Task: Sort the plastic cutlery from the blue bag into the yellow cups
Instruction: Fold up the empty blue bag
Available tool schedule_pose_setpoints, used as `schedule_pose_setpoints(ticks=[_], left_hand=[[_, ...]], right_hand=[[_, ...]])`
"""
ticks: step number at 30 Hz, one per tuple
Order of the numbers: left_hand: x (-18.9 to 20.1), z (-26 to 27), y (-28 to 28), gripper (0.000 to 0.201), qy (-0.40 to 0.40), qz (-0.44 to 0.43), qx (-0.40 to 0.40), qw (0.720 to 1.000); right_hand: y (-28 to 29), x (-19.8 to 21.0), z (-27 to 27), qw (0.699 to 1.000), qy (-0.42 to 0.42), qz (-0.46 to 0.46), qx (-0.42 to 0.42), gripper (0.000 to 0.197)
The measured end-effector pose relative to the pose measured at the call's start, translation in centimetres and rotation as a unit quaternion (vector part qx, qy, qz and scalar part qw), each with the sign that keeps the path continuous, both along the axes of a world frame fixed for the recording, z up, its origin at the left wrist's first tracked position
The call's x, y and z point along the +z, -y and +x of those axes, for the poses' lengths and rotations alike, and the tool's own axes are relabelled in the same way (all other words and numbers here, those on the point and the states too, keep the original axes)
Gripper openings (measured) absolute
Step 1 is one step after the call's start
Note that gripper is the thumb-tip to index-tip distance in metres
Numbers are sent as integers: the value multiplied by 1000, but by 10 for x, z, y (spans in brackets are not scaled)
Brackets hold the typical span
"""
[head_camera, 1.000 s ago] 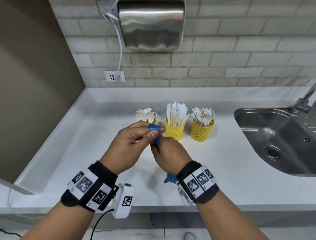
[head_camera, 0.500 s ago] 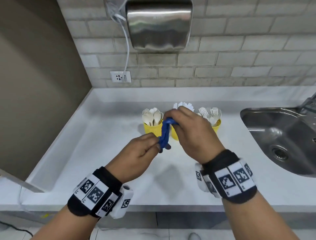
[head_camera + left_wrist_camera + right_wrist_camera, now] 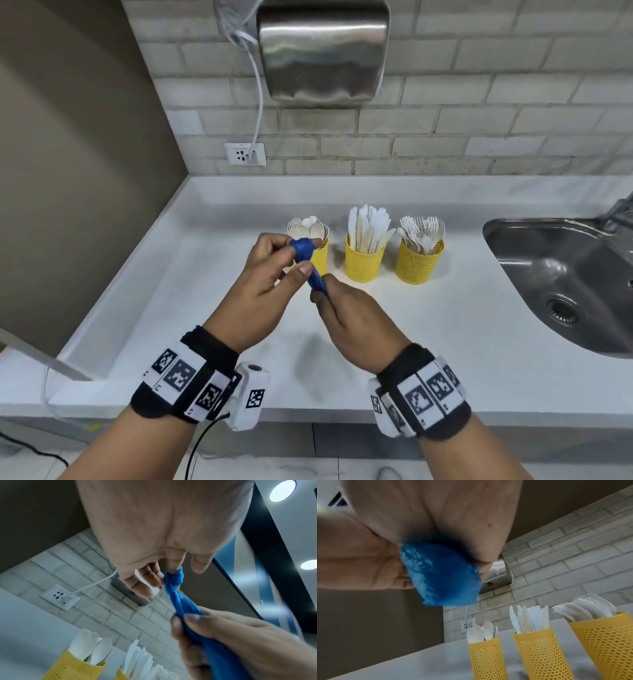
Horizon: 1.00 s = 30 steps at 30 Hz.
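Head view shows the blue bag [image 3: 310,265] twisted into a thin rope and held in the air in front of the three yellow cups [image 3: 363,260], which stand in a row on the white table [image 3: 462,342]. Those cups already hold the white cutlery [image 3: 368,228]: spoons in the left cup, knives in the middle one, forks in the one nearest the sink [image 3: 565,274]. No loose piece shows on the table, so the sorting looks finished and the step in hand seems to be rolling up or knotting the emptied bag. The left hand [image 3: 263,291] is raised just in front of the spoon cup, its fingers curled, with one end of the bag wound round a fingertip [image 3: 173,568]. The right hand [image 3: 352,325] sits lower and nearer the body, knuckles up, its fingers closed round the rest of the bag, which bulges from under the palm in the right wrist view. Both hands are close together, joined by the taut twist. Next, I judge, the bag needs a final tuck or knot and then to be set down clear of the cups.
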<state>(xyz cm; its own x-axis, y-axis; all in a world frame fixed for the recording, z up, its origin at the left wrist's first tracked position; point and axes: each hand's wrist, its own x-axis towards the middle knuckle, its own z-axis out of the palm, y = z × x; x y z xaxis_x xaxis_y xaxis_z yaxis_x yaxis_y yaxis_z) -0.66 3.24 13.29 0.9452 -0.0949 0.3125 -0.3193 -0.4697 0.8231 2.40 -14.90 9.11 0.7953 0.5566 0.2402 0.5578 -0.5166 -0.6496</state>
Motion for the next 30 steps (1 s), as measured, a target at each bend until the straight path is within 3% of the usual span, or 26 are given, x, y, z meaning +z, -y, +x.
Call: schedule_pose_setpoints(ticks=[4, 8, 11, 14, 16, 18, 20, 22, 25, 28, 30], left_hand=[[-15, 0, -9, 41, -18, 78, 6, 997], [-27, -9, -2, 30, 0, 115, -29, 993], [-25, -21, 10, 19, -49, 44, -67, 996], [-18, -27, 16, 19, -101, -104, -94, 985], [-17, -26, 19, 21, -91, -177, -95, 975], [-17, -25, 23, 21, -73, -188, -80, 976], [-20, -22, 25, 19, -65, -171, -48, 982], [-26, -18, 22, 30, -58, -122, 5, 991], [-36, -15, 18, 28, -37, -33, 51, 997], [-43, -19, 22, 23, -10, 82, 49, 995], [-45, -22, 27, 23, -34, 77, 27, 996]], right_hand=[[20, 2, -8, 997, 72, -16, 27, 13], [31, 21, 5, 985, 169, 14, -8, 15], [33, 27, 15, 988, 137, 68, 8, 16], [24, 18, 16, 993, 55, 100, -2, 25], [15, 9, 10, 995, 11, 99, -3, 32], [7, 0, 0, 994, -22, 110, 18, 20], [5, -4, -8, 992, -47, 118, 13, 10], [8, -8, -11, 995, -46, 85, 4, 10], [15, -10, -14, 999, 40, 7, -20, 18], [20, -2, -14, 988, 136, 25, -65, 33], [21, 4, -11, 983, 163, 48, -76, 34]])
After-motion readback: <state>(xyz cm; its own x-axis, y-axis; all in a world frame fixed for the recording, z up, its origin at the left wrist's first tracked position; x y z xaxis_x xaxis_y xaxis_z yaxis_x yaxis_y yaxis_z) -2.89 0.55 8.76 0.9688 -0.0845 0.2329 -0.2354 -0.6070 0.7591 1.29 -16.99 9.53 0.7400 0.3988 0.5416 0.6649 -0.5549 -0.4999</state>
